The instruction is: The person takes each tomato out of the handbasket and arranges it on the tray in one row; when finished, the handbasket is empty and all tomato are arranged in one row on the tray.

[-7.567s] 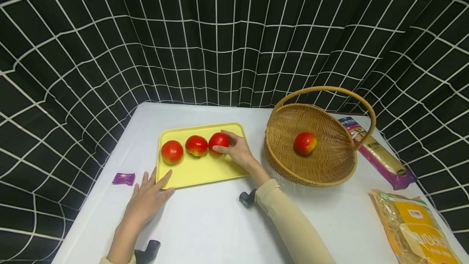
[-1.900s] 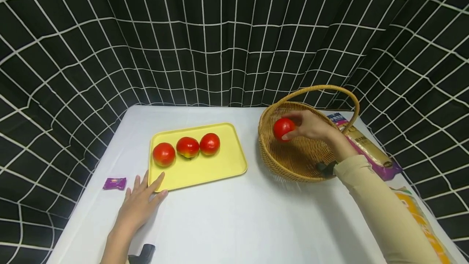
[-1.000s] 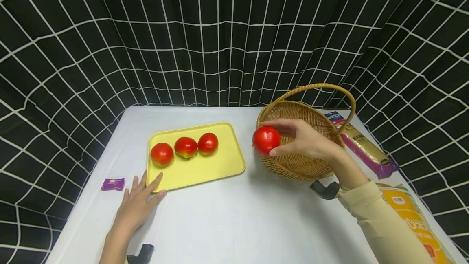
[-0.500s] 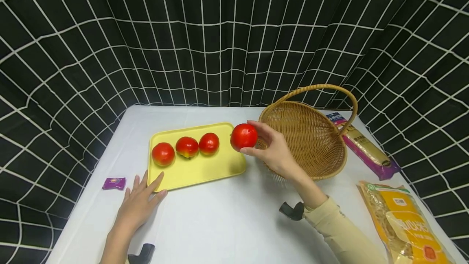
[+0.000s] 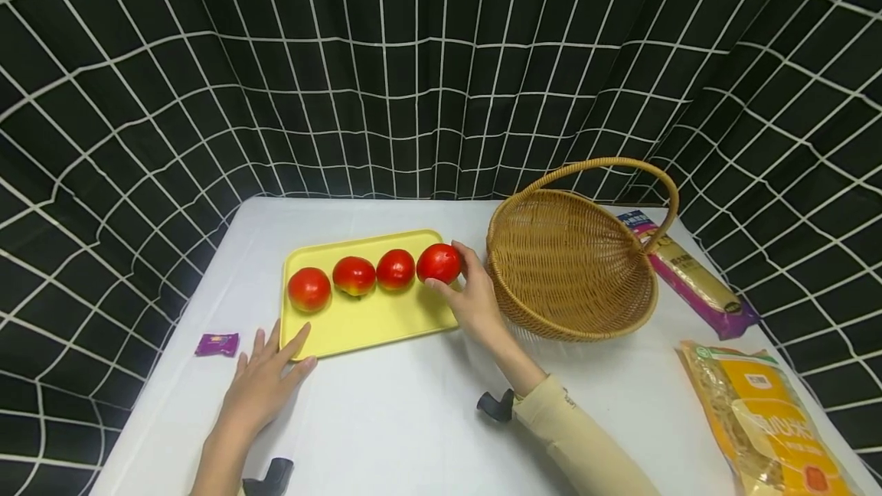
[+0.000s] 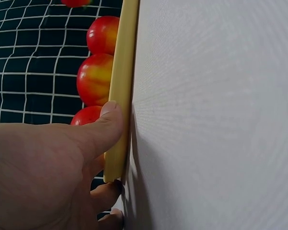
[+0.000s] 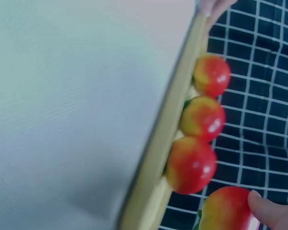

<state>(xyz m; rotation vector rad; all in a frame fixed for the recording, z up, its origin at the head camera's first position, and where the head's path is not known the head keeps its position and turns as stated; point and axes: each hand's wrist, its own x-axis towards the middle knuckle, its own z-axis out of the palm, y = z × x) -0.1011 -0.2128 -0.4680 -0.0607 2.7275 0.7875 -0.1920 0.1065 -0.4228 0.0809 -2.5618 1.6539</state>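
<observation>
My right hand [image 5: 478,303] grips a round red-and-yellow fruit [image 5: 438,263] between thumb and fingers at the right end of the yellow tray [image 5: 365,324]. Whether this fruit touches the tray floor, I cannot tell. Three similar fruits, a left one [image 5: 308,289], a middle one [image 5: 354,275] and a right one [image 5: 396,269], sit in a row to its left. At the tray's near left corner my left hand [image 5: 258,389] lies with fingers spread, touching the rim. In the left wrist view its thumb [image 6: 105,124] rests on the tray wall.
Right of the tray stands a tilted wicker basket [image 5: 572,274] with a tall handle. Beyond it lies a purple-and-gold packet [image 5: 696,274], and nearer, an orange food bag [image 5: 765,419]. A small purple wrapped candy [image 5: 217,344] lies left of the tray on the white table [image 5: 386,419].
My right hand took the fruit out of the basket and carried it left to the tray's right end, lowering it beside the other three. My left hand stayed at the tray corner.
</observation>
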